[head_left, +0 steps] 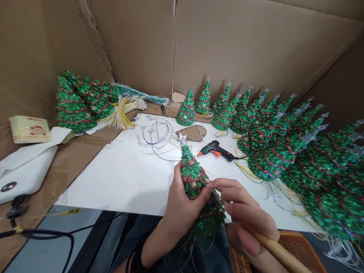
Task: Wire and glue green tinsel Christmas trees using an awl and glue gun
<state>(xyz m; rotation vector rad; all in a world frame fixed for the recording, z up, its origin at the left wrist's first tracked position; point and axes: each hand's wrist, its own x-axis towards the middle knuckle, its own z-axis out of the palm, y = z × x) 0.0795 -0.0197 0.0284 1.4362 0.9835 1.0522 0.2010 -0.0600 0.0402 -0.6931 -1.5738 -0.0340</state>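
Note:
My left hand (pixel 180 203) is wrapped round a small glittery green Christmas tree (pixel 192 170) with red garlands, a gold ball and a clear star on top. The tree leans over my lap, and loose wires trail from its base. My right hand (pixel 246 210) grips a thin-shafted tool with a wooden handle (pixel 280 250). Its fingertips are against the tree's right side, close to my left thumb; the tool's very tip is hard to make out. Just beyond the tree on the white board lies a black glue gun (pixel 214 149) with an orange nozzle.
Rows of similar trees (pixel 264 148) fill the right side; more trees (pixel 75 102) stand at the back left beside yellow and white wire bundles (pixel 123 110). Coiled wires (pixel 159 134) and a cardboard scrap (pixel 191 132) lie on the white board (pixel 113 178). An orange basket (pixel 298 246) sits below right.

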